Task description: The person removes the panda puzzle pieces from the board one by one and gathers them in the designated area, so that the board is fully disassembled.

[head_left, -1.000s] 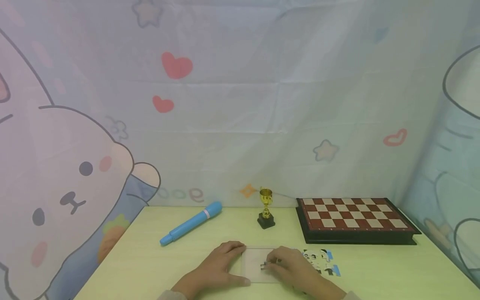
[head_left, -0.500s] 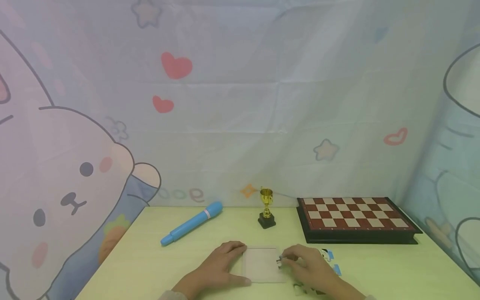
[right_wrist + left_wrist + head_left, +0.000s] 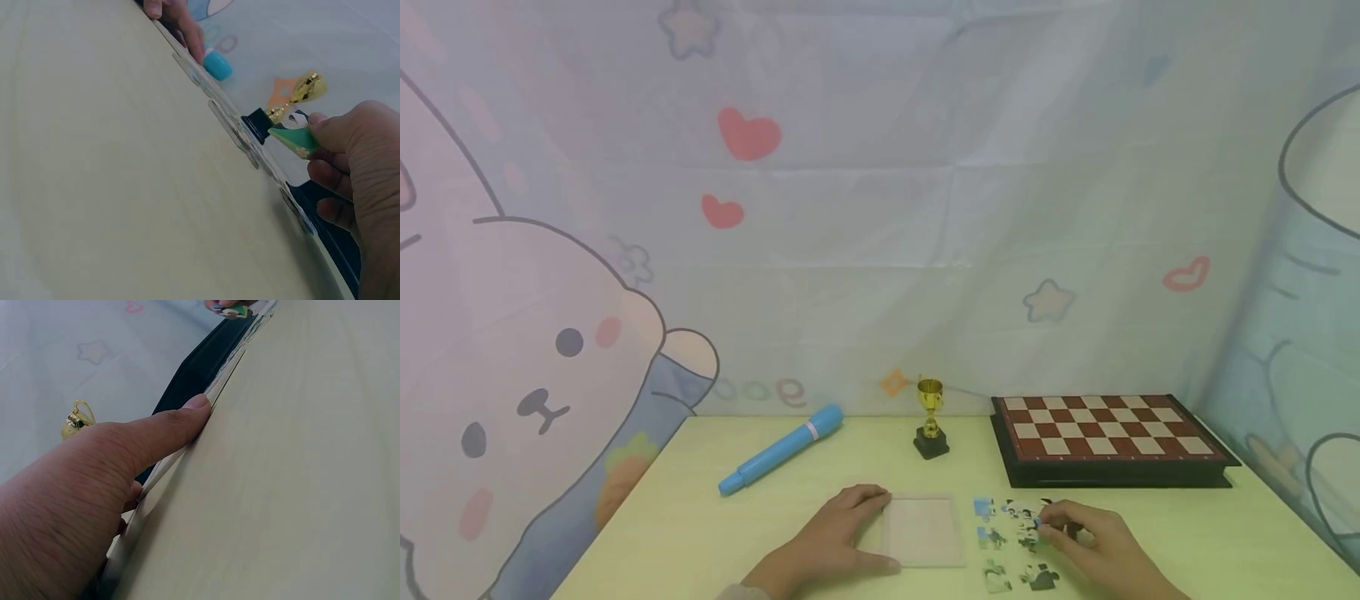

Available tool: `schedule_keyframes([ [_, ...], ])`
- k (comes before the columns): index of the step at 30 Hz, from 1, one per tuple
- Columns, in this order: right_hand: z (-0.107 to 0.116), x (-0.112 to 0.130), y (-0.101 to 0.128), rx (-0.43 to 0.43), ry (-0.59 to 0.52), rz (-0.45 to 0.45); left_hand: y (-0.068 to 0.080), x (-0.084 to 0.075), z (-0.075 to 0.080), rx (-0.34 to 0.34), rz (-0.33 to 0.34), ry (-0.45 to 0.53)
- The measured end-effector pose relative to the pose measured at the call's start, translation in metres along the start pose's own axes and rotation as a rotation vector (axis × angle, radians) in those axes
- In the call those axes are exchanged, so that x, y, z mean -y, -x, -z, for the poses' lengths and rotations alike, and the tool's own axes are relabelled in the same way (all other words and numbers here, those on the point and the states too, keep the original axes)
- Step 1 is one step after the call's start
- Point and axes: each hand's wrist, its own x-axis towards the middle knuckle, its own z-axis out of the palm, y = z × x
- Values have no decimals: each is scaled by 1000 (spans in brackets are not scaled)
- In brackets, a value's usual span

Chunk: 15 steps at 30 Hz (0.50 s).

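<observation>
My left hand [image 3: 838,533] rests at the left side of a pale square puzzle tray [image 3: 923,532], its fingers at the upper corner and thumb near the lower one. In the left wrist view the straight thumb [image 3: 165,432] touches the tray's edge. Over the loose puzzle pieces [image 3: 996,575] on the right, my right hand [image 3: 1093,542] pinches one puzzle piece [image 3: 297,139] between thumb and fingers. That piece shows green, with some white and black, in the right wrist view. Part of the pieces is hidden behind the right hand.
A black-sided chessboard box [image 3: 1112,437] lies at the back right of the table [image 3: 677,533]. A small gold trophy cup [image 3: 931,421] on a dark base stands behind the tray. Further left lies a blue pen-shaped tube [image 3: 782,450]. A printed cloth [image 3: 865,208] hangs behind.
My right hand, pinching a puzzle piece, has moved right from over the tray to the loose pieces, uncovering the tray and several pieces. The left hand has stayed at the tray's left side.
</observation>
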Motion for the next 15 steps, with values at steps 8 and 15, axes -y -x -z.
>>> schedule_keyframes([
  [8, 29, 4, 27, 177, 2, -403, -1, -1, 1, -5, -2, 6],
  [15, 32, 3, 38, 300, -54, -532, 0, -1, -1, 0, 7, 14],
])
